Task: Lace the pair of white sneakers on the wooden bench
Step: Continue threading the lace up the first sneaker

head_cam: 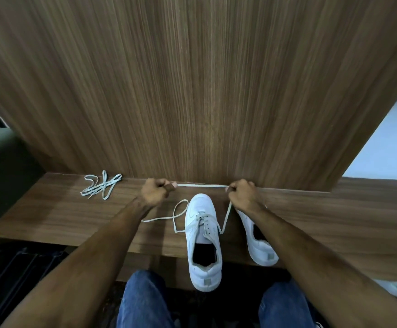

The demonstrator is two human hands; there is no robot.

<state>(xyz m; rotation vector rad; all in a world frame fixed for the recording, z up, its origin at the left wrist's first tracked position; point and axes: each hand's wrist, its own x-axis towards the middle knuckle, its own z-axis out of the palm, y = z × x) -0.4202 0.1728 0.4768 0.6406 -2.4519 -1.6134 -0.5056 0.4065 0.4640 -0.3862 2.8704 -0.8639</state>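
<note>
Left hand (pixel 156 191) and right hand (pixel 241 194) both fisted, pinching a taut lace (pixel 202 185) between them, left sneaker (pixel 202 237) below, right sneaker (pixel 257 242) under right wrist, spare lace (pixel 101 187) left of left hand

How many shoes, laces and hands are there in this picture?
White sneakers: 2, left one and right one
Laces: 2, one being threaded, one loose lace
Hands: 2, left hand, right hand
Total: 6

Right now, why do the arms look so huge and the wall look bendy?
Head view: the wide-angle lens stretches things near the edges, so the forearms balloon and the wooden wall bows. The left hand and right hand look small and fairly sharp; soft indoor light, faint shadows beside the sneaker.
</note>
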